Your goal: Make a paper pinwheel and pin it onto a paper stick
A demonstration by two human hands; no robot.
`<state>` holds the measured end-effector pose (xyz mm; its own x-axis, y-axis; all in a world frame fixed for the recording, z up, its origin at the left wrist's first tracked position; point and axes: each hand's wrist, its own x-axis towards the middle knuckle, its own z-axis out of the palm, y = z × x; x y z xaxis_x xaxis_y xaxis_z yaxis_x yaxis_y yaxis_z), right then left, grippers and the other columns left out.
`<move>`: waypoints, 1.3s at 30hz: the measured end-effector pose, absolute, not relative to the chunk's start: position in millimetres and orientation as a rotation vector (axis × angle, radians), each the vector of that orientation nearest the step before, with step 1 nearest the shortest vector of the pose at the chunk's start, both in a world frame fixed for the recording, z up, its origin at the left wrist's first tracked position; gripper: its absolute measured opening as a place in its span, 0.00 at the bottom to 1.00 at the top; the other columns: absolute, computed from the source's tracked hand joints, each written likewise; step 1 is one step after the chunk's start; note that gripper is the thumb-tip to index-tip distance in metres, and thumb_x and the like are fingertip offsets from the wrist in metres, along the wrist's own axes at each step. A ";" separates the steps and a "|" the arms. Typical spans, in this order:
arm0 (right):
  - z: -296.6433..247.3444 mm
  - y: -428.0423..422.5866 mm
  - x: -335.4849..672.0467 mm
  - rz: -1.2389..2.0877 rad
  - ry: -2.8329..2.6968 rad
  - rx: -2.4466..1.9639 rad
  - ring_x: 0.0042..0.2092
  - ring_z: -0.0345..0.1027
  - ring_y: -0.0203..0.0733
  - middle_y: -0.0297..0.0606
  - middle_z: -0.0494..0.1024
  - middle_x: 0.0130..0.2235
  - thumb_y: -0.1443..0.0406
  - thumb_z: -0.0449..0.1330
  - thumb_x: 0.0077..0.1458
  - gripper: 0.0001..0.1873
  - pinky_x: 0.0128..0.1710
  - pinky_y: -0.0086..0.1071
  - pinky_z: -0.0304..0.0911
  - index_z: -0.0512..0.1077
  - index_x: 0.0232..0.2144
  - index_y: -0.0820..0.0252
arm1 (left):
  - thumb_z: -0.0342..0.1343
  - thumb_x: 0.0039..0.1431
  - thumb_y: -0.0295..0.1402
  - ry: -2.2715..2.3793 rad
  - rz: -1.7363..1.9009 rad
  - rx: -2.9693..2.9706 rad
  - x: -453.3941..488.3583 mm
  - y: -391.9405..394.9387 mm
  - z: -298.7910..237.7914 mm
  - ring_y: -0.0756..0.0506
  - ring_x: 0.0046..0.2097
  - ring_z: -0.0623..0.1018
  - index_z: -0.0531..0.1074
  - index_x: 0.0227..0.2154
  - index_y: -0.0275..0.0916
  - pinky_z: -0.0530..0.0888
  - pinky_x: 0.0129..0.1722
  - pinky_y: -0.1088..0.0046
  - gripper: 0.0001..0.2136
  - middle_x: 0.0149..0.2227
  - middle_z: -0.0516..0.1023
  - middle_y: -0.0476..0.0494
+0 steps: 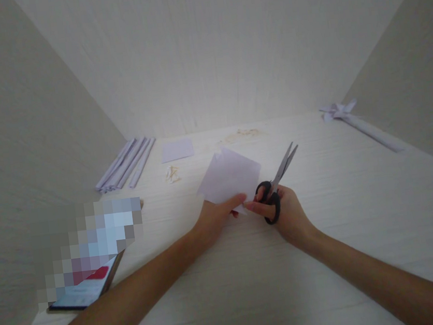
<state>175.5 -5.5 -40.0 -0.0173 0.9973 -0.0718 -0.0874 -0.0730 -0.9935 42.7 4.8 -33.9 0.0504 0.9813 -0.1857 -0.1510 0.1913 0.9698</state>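
Observation:
My left hand (217,217) pinches the near edge of a pale lilac square of paper (229,178) and holds it up over the white table (346,205). Just right of it, my right hand (284,212) is closed through the black handles of a pair of scissors (279,179). The blades point up and away to the right, nearly together, beside the paper's right edge. The fingertips of both hands almost meet under the paper.
Several rolled paper tubes (125,164) lie at the back left, with a smaller lilac sheet (176,150) and paper scraps (171,174) near them. A paper flower on a long stem (356,120) lies at the back right. A phone (88,286) sits at the near left. Walls close three sides.

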 end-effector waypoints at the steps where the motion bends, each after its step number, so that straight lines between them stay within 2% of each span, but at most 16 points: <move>1: -39.7 -4.7 175.1 1.301 -1.133 -1.201 0.19 0.51 0.28 0.26 0.61 0.17 0.63 0.67 0.30 0.16 0.18 0.25 0.46 0.62 0.18 0.61 | 0.60 0.37 0.32 1.142 1.127 0.954 42.6 6.2 -35.6 0.53 0.25 0.69 0.70 0.24 0.35 0.66 0.19 0.80 0.09 0.28 0.72 0.48; 6: -41.1 0.7 173.9 1.276 -1.131 -1.181 0.21 0.55 0.30 0.28 0.65 0.19 0.62 0.67 0.30 0.16 0.20 0.25 0.50 0.63 0.19 0.62 | 0.59 0.39 0.34 1.126 1.169 0.942 40.9 9.9 -44.1 0.54 0.21 0.65 0.68 0.19 0.34 0.63 0.18 0.79 0.08 0.20 0.68 0.51; 12: -42.8 1.4 172.9 1.283 -1.110 -1.175 0.21 0.56 0.30 0.29 0.67 0.20 0.62 0.67 0.30 0.17 0.20 0.26 0.52 0.63 0.19 0.61 | 0.57 0.42 0.37 1.182 1.111 1.085 38.2 8.1 -51.5 0.54 0.19 0.64 0.64 0.12 0.36 0.63 0.20 0.77 0.13 0.14 0.64 0.53; 15: -40.9 0.7 173.1 1.268 -1.086 -1.190 0.19 0.54 0.29 0.29 0.67 0.19 0.60 0.67 0.31 0.18 0.18 0.25 0.49 0.62 0.19 0.61 | 0.57 0.41 0.37 1.189 1.111 1.082 38.7 8.7 -50.8 0.53 0.20 0.65 0.65 0.13 0.36 0.63 0.21 0.77 0.12 0.15 0.65 0.53; 18: -39.0 -0.4 175.6 1.255 -1.119 -1.201 0.18 0.50 0.28 0.28 0.66 0.19 0.57 0.65 0.35 0.17 0.15 0.25 0.44 0.62 0.21 0.61 | 0.59 0.39 0.35 1.175 1.217 0.944 38.6 13.2 -47.4 0.53 0.24 0.69 0.68 0.17 0.36 0.66 0.24 0.77 0.08 0.21 0.70 0.51; 20: -37.7 -1.8 178.7 1.316 -1.169 -1.172 0.17 0.49 0.28 0.28 0.64 0.17 0.54 0.60 0.41 0.16 0.15 0.25 0.44 0.63 0.21 0.61 | 0.59 0.38 0.32 1.139 1.314 0.819 36.7 18.3 -45.0 0.52 0.28 0.71 0.69 0.22 0.37 0.67 0.26 0.77 0.07 0.25 0.71 0.51; 23: -33.8 -4.7 184.1 1.488 -1.281 -1.146 0.17 0.51 0.30 0.28 0.59 0.15 0.49 0.51 0.48 0.21 0.14 0.25 0.44 0.64 0.21 0.60 | 0.58 0.40 0.30 1.041 1.410 0.744 31.5 26.2 -43.7 0.52 0.29 0.72 0.69 0.24 0.37 0.67 0.27 0.78 0.06 0.26 0.72 0.52; 30: -24.1 -10.3 195.9 1.454 -1.901 -1.340 0.15 0.51 0.29 0.30 0.59 0.11 0.51 0.54 0.47 0.24 0.15 0.26 0.46 0.62 0.10 0.62 | 0.58 0.41 0.29 0.904 1.424 0.748 26.9 30.9 -44.3 0.52 0.29 0.74 0.70 0.25 0.35 0.69 0.28 0.78 0.05 0.26 0.74 0.50; 39: -22.0 -11.8 197.4 1.553 -1.969 -1.471 0.13 0.49 0.28 0.31 0.60 0.10 0.51 0.55 0.45 0.26 0.13 0.26 0.42 0.60 0.07 0.61 | 0.56 0.42 0.28 0.890 1.410 0.771 28.7 28.2 -41.1 0.52 0.26 0.73 0.70 0.23 0.35 0.69 0.25 0.78 0.03 0.23 0.74 0.50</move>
